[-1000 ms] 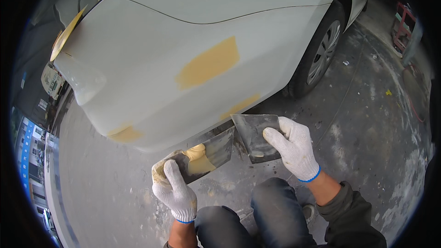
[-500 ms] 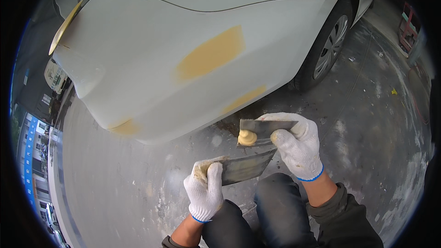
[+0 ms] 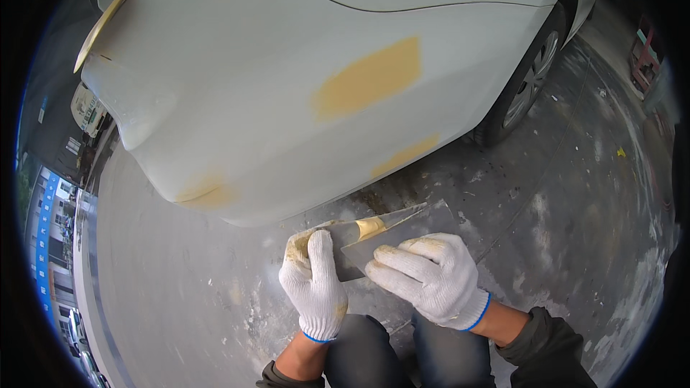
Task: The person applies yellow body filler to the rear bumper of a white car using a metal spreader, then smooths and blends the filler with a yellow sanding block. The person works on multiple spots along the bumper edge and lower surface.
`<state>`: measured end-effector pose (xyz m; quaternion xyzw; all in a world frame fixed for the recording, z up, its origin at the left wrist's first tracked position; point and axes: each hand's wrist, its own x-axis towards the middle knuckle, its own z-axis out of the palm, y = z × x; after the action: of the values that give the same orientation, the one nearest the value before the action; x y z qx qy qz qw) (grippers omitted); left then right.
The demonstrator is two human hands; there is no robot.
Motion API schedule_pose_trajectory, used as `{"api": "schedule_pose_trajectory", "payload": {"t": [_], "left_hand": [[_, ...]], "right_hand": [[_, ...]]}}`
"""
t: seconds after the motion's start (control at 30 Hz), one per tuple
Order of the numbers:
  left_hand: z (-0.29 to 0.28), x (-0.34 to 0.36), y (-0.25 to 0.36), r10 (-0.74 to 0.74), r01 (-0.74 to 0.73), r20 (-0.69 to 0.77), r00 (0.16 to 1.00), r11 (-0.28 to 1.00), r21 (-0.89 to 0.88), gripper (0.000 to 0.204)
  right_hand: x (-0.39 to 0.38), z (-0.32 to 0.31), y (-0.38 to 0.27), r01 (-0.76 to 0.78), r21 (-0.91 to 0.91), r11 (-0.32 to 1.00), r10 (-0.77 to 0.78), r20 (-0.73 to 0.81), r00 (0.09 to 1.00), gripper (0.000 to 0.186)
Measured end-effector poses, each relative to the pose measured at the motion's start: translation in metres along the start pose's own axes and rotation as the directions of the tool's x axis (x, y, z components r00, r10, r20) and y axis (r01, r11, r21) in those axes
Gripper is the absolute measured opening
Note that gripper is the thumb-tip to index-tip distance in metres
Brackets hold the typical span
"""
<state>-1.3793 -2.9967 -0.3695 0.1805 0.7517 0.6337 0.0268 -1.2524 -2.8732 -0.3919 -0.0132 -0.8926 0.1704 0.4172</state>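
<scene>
**Two filler blades held together below the car panel**

A dab of yellow filler (image 3: 371, 227) sits where two grey blades meet, low in the middle of the view, over the concrete floor (image 3: 568, 194). The left blade (image 3: 352, 233) lies under the right blade (image 3: 410, 226), and the two touch edge to face. The left hand (image 3: 314, 284), in a white glove stained with filler, has its fingers pressed together, pinching its blade. The right hand (image 3: 430, 278), also gloved, clamps its blade with fingers slightly spread. Above them curves a pale car panel (image 3: 287, 65) with yellow patches (image 3: 368, 77). A wheel (image 3: 528, 79) stands to the right. At the far left edge runs a tall blue sign (image 3: 47, 244); its markings are too small to tell.
</scene>
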Motion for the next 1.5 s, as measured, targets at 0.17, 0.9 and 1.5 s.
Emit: {"api": "schedule_pose_trajectory", "payload": {"t": [0.17, 0.9, 1.5], "left_hand": [[-0.037, 0.025, -0.013, 0.081, -0.093, -0.118, 0.99, 0.99, -0.102, 0.026], [-0.168, 0.026, -0.003, -0.033, 0.037, 0.132, 0.991, 0.999, -0.026, 0.027], [-0.171, 0.068, 0.019, 0.085, -0.123, 0.386, 0.919, 0.99, 0.075, 0.024]], "right_hand": [[-0.003, -0.004, -0.005, -0.264, 0.222, 0.939, 0.271, -0.003, 0.963, 0.036], [0.134, 0.045, 0.035, -0.453, 0.042, 0.89, 0.347, -0.709, 0.614, 0.043], [0.088, 0.007, -0.094, -0.515, 0.849, 0.117, 0.655, 0.324, 0.683, 0.03]]}}
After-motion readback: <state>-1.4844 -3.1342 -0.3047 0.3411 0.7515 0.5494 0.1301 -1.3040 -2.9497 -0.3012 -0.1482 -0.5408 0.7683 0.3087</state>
